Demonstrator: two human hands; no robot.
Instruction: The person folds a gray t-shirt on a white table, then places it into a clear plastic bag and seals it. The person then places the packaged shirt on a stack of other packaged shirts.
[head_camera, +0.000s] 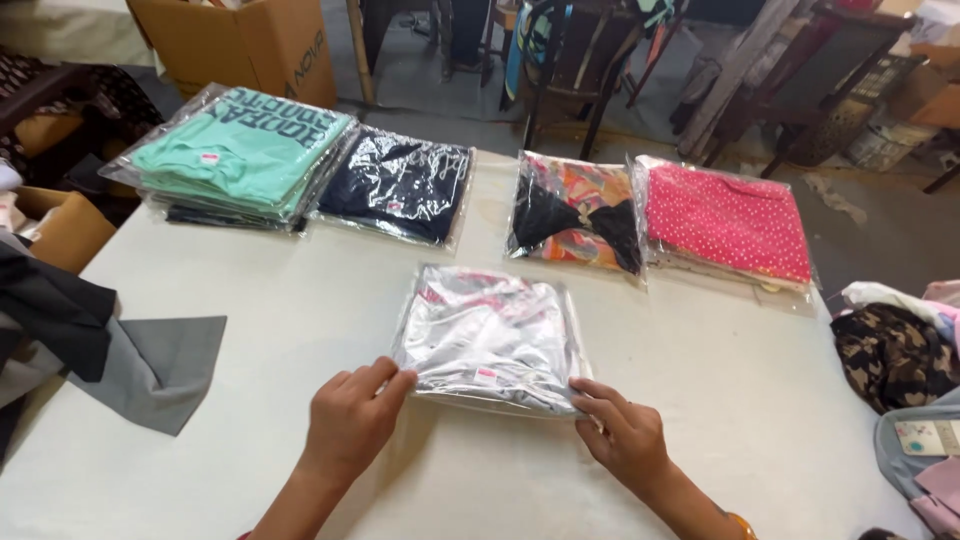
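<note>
A folded grey garment in a clear plastic bag lies flat on the white table in front of me. My left hand pinches the bag's near left corner. At the near right corner, the fingertips of my right hand grip the bag's edge. The bag's near edge is slightly lifted and glossy with glare.
Along the far edge lie bagged garments: a stack of mint green ones, a navy one, an orange patterned one with a black bow, a pink dotted one. Grey cloth hangs at left; camouflage fabric at right; cardboard box behind.
</note>
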